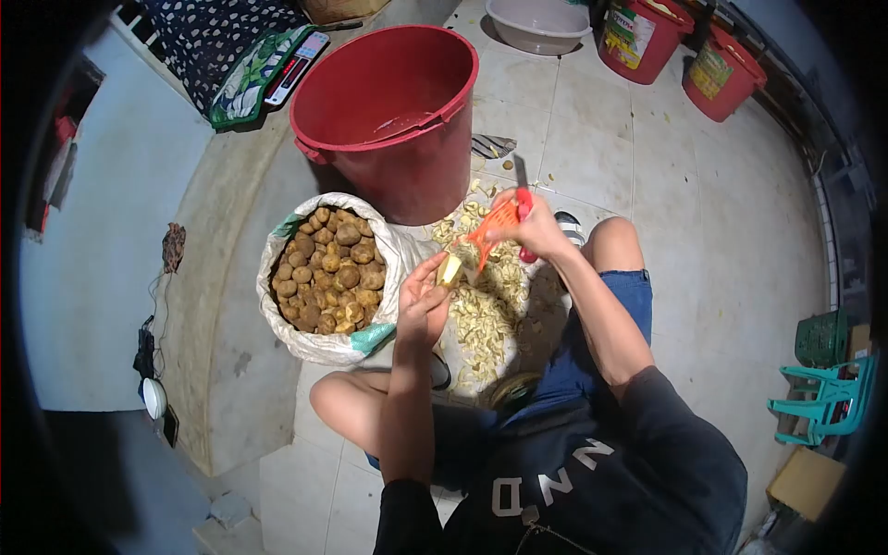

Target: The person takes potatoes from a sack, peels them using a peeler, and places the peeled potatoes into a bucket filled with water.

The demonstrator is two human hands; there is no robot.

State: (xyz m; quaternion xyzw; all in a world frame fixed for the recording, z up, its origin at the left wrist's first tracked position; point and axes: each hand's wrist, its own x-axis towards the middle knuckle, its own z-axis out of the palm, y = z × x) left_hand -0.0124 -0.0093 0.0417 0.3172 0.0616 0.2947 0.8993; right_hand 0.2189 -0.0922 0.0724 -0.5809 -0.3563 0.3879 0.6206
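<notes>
My left hand (425, 301) has its fingers closed on a partly peeled potato (449, 269), whose pale cut side shows. Just to the right and above it, my right hand (532, 227) is wrapped round an orange peeler (499, 222); a red handle with a dark blade (521, 173) also shows at this hand. The peeler's near end is close to the potato; whether they touch cannot be made out. Pale peelings (481, 324) lie on the floor below both hands. At the left stands an open white sack (319, 346) full of brown potatoes (331, 268).
A large red tub (398, 171) stands beyond the sack. Farther back are a pale basin (539, 37) and two red buckets (638, 46). Turquoise stools (823, 402) and a green crate (821, 339) are at the far right. A raised ledge (222, 277) runs along the left.
</notes>
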